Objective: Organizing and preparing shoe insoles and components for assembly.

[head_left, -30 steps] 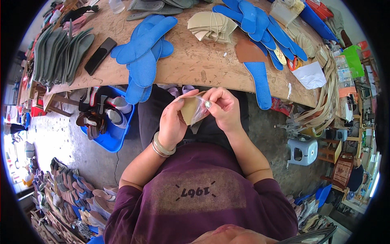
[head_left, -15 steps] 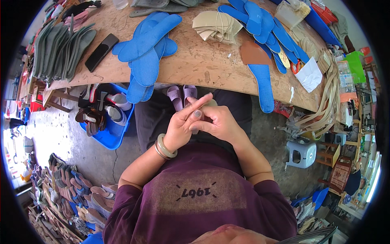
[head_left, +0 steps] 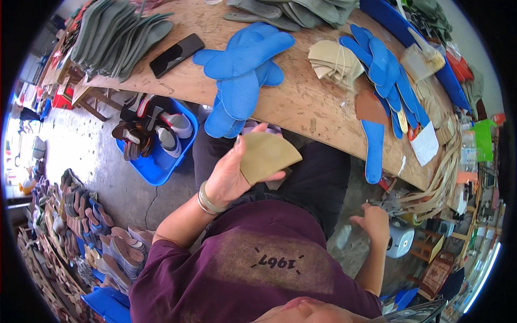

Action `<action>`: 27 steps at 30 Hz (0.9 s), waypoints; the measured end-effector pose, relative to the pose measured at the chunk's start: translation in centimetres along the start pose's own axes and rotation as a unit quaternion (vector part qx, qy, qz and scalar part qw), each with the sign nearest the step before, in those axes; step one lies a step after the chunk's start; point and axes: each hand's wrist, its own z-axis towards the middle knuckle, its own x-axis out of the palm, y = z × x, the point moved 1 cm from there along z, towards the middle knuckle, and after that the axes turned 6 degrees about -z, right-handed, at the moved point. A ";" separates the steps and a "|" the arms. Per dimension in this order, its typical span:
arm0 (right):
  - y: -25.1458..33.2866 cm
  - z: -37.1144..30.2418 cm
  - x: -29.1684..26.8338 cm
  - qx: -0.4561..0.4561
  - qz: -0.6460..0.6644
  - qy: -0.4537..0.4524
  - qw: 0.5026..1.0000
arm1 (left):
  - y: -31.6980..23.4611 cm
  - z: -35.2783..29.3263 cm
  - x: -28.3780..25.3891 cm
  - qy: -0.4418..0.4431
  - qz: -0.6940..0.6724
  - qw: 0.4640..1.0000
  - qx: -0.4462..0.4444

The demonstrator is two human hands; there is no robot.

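Observation:
My left hand (head_left: 229,171) is closed on a fan-shaped, olive-tan flat piece (head_left: 270,156), holding it above my lap with the thumb along one edge. My right hand (head_left: 372,222) is out to the right, past the table's edge, its fingers apart and holding nothing. Just left of it, a pale translucent scrap (head_left: 343,236) shows against the floor; whether it lies there or is in the air I cannot tell. A stack of similar beige fan-shaped pieces (head_left: 335,63) lies on the table.
Blue insoles (head_left: 239,91) are piled crosswise on the wooden table (head_left: 307,118). One blue insole (head_left: 372,151) with a brown heel piece (head_left: 370,107) overhangs the edge. A phone (head_left: 176,55) and grey insoles (head_left: 121,43) lie left. A blue tub of shoes (head_left: 186,151) and a stool (head_left: 401,241) stand below.
My hands have parted. The right let go and swung out right; the left now displays the tan piece, which was mostly hidden between both hands. The view has turned, shifting the table.

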 end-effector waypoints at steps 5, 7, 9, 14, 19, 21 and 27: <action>5.3 5.2 -10.0 -0.214 0.364 -0.221 0.879 | -0.3 -0.8 -0.3 -0.005 -0.092 0.994 -0.058; 8.8 11.4 -13.1 -0.270 0.296 -0.354 0.845 | -0.6 -0.9 -0.3 0.010 -0.120 0.992 -0.044; 12.9 18.8 -15.7 -0.339 0.245 -0.455 0.786 | -1.2 -1.2 -0.2 -0.033 -0.060 0.997 -0.037; 18.8 30.1 -20.0 -0.423 -0.016 -0.469 0.775 | -3.1 -0.8 -0.1 -0.006 -0.095 0.995 -0.003; 18.1 32.4 -21.4 -0.467 0.090 -0.230 0.849 | -4.3 0.6 -1.2 -0.018 -0.121 0.992 0.018; 17.9 31.9 -20.6 -0.456 0.038 -0.315 0.831 | -4.4 1.3 -1.6 -0.018 -0.113 0.993 0.010; 17.5 32.3 -20.7 -0.491 0.096 -0.267 0.824 | -4.0 2.4 -1.8 0.015 -0.106 0.994 0.001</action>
